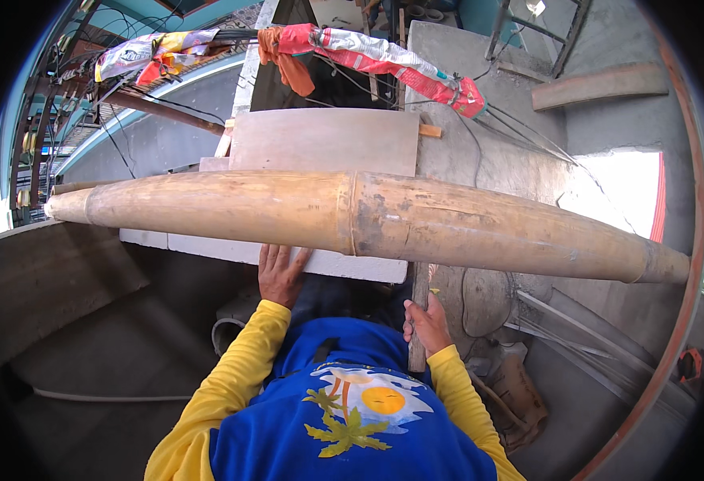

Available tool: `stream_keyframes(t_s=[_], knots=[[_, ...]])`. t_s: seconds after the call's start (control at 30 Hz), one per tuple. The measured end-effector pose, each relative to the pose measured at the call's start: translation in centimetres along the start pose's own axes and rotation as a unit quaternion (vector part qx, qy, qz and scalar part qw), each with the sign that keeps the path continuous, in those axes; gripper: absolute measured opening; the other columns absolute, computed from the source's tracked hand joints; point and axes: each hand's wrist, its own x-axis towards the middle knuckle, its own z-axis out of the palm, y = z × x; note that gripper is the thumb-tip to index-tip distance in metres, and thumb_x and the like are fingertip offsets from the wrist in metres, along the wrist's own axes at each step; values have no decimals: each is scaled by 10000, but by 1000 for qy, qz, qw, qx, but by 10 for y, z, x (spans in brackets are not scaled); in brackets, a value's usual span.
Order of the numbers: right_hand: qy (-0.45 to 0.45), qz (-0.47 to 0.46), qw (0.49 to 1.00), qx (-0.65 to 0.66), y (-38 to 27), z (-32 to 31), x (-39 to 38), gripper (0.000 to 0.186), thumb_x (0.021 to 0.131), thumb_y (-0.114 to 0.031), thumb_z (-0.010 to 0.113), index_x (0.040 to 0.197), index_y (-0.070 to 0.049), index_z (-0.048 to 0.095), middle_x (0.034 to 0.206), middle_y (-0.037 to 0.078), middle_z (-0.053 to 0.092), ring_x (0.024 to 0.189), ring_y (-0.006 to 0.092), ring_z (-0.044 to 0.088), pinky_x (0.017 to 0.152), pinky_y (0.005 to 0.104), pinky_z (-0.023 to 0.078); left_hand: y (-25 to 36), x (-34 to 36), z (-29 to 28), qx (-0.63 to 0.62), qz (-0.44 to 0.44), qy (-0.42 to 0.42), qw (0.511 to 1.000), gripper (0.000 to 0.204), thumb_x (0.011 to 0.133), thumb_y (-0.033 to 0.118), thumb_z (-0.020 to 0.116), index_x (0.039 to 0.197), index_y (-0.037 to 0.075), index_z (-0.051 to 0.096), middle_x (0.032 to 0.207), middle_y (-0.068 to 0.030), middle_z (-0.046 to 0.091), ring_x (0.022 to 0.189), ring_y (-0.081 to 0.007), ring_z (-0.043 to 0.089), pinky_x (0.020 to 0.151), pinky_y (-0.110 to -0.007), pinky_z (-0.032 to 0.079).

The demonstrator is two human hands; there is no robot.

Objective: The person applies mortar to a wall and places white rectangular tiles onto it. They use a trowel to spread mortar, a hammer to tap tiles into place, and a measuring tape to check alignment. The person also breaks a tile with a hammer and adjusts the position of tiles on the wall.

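Note:
A thick bamboo pole [272,210] crosses the whole view in front of me, with a dark-stained joint near its middle. Under it shows the edge of a white slab [344,264]. My left hand [282,275] lies on that edge with its fingers stretched out, their tips close to the underside of the pole. To the right of the slab, my right hand [429,322] is closed around an upright wooden strip [417,357]. Beyond the pole lies a flat grey board [324,138], partly hidden by it.
Bundled cables wrapped in red and silver plastic [392,68] hang across the far side. A curved reddish pipe [684,321] runs down the right. Metal bars [584,345] and a crumpled brown sack [520,393] lie low at right. A curved concrete wall [47,272] stands at left.

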Motion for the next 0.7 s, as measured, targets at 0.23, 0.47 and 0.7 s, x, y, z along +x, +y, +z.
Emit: stream_keyframes(t_s=[0.23, 0.47, 0.7], knots=[[62, 7, 997, 50, 5, 8, 3, 219, 999, -132, 627, 1079, -104, 425, 799, 48, 521, 529, 136, 529, 439, 312, 455, 0, 1, -6, 0, -1, 1, 1000, 654, 820, 74, 668, 1418, 334, 619, 1542, -119, 516, 1469, -342, 445, 1229, -518, 309], [49, 12, 997, 51, -4, -1, 4, 265, 994, -114, 620, 1152, -90, 408, 780, 51, 516, 518, 134, 524, 431, 313, 452, 4, 7, -9, -19, -1, -2, 1000, 673, 829, 83, 671, 1440, 353, 598, 1563, -100, 497, 1475, -318, 443, 1236, -510, 295], [-34, 33, 997, -58, -10, 4, -5, 372, 989, -141, 651, 1235, -38, 392, 792, 61, 529, 516, 137, 525, 425, 315, 447, 2, 3, -15, -11, -10, -14, 1000, 676, 880, 126, 662, 1496, 376, 539, 1594, -99, 467, 1505, -287, 411, 1245, -502, 280]])
